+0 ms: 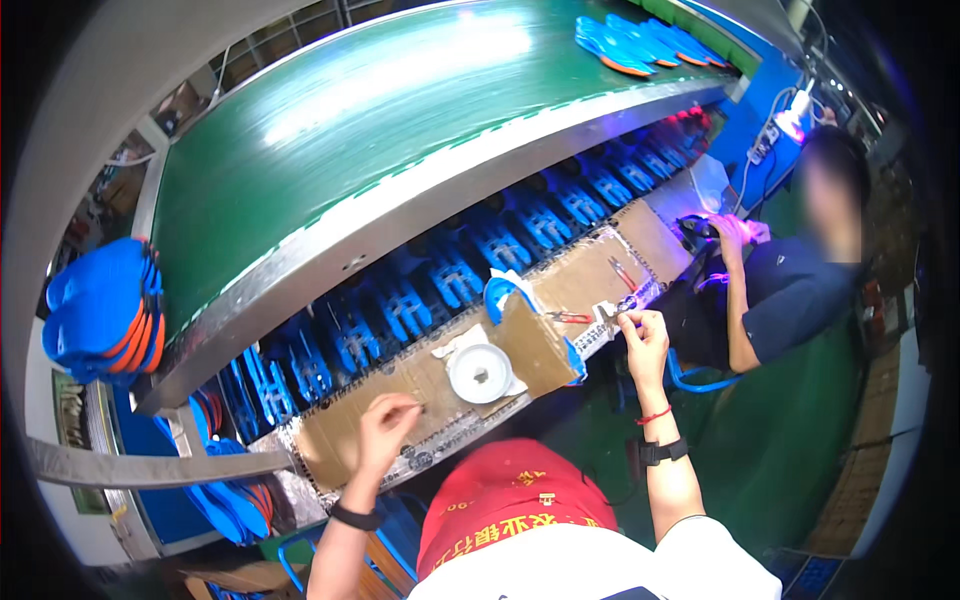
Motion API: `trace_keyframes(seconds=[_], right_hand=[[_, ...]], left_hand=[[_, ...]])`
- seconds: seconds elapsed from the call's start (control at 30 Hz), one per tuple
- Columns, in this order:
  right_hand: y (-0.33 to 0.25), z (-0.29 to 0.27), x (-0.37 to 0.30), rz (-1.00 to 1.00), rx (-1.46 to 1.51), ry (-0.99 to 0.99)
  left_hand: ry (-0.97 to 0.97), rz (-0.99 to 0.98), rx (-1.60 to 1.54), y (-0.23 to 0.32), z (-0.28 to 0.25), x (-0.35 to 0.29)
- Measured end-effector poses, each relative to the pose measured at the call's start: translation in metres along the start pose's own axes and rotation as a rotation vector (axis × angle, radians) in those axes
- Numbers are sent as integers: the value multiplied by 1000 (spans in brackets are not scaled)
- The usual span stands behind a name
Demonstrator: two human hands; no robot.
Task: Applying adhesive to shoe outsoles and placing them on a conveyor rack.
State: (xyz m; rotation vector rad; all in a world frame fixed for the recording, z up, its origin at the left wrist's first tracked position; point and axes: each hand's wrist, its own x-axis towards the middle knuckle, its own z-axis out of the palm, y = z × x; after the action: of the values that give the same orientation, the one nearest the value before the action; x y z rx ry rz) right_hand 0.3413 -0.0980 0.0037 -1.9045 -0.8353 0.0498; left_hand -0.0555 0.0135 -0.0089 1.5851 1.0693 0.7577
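My left hand (386, 432) hovers above the cardboard-covered bench, left of a white bowl (458, 384). Its thumb and fingertips are pinched together, and anything between them is too small to name. To the right, my right hand (645, 342) is raised near the bench edge, also in a pinch; what it holds, if anything, I cannot make out. Beside that hand lie red-handled pliers (570, 318), with a second red-handled tool (624, 272) farther back. An upright cardboard piece (535, 350) with a blue curved edge stands between bowl and right hand. Small pieces rest in the bowl.
Behind the bench runs a row of blue slotted parts (402, 308) under a metal ledge. A green conveyor belt (330, 150) lies beyond, carrying blue-and-orange insoles (610, 45) at its far right. More insoles (95, 310) are stacked at left. A co-worker (790, 290) works at right.
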Motion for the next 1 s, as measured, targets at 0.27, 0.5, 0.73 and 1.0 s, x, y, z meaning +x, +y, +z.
trace_keyframes(seconds=[0.27, 0.5, 0.73, 1.0], right_hand=[[55, -63, 12, 184, 58, 50], [94, -107, 25, 212, 78, 68], [116, -136, 10, 243, 27, 56], [114, -152, -3, 321, 38, 10]], left_hand=[[-309, 339, 70, 105, 205, 74], [-235, -39, -49, 57, 371, 105], [-71, -120, 416, -2, 435, 168], [-138, -177, 521, -9, 447, 190]])
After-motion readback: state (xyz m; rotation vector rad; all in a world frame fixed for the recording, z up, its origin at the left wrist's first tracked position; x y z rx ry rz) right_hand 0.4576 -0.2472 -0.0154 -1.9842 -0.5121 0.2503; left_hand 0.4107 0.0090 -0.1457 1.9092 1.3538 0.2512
